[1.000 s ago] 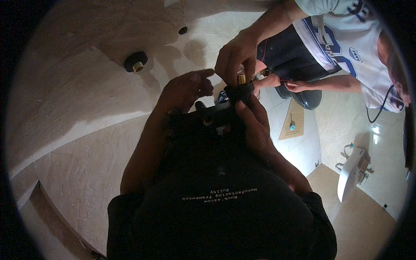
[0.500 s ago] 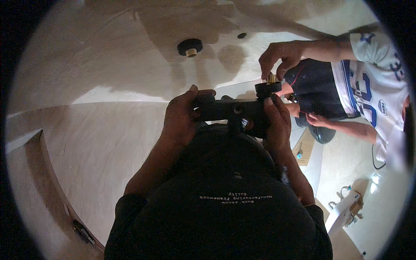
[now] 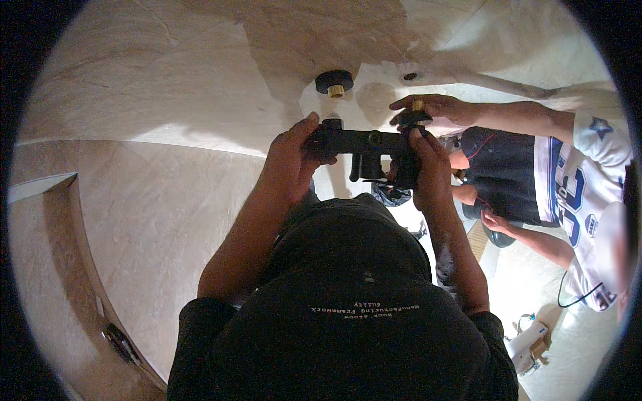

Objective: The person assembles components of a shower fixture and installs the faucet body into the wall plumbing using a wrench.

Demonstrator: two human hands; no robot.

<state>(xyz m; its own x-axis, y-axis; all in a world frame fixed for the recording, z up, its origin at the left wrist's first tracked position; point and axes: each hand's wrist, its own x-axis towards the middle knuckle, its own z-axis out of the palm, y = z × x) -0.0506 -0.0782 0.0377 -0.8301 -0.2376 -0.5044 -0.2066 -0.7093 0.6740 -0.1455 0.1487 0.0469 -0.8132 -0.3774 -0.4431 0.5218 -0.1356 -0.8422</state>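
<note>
Black mixer body (image 3: 366, 142) was held near marbled wall (image 3: 167, 80), left hand (image 3: 292, 157) clamped round one end, right hand (image 3: 433, 167) round other. Co-worker's hand (image 3: 447, 109) was beside brass fitting (image 3: 418, 105) at right end.

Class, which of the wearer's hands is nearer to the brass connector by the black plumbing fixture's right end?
Right. The right hand grips the right end of the black plumbing fixture, just below the brass connector in view; the left hand holds its left end, farther away.
</note>
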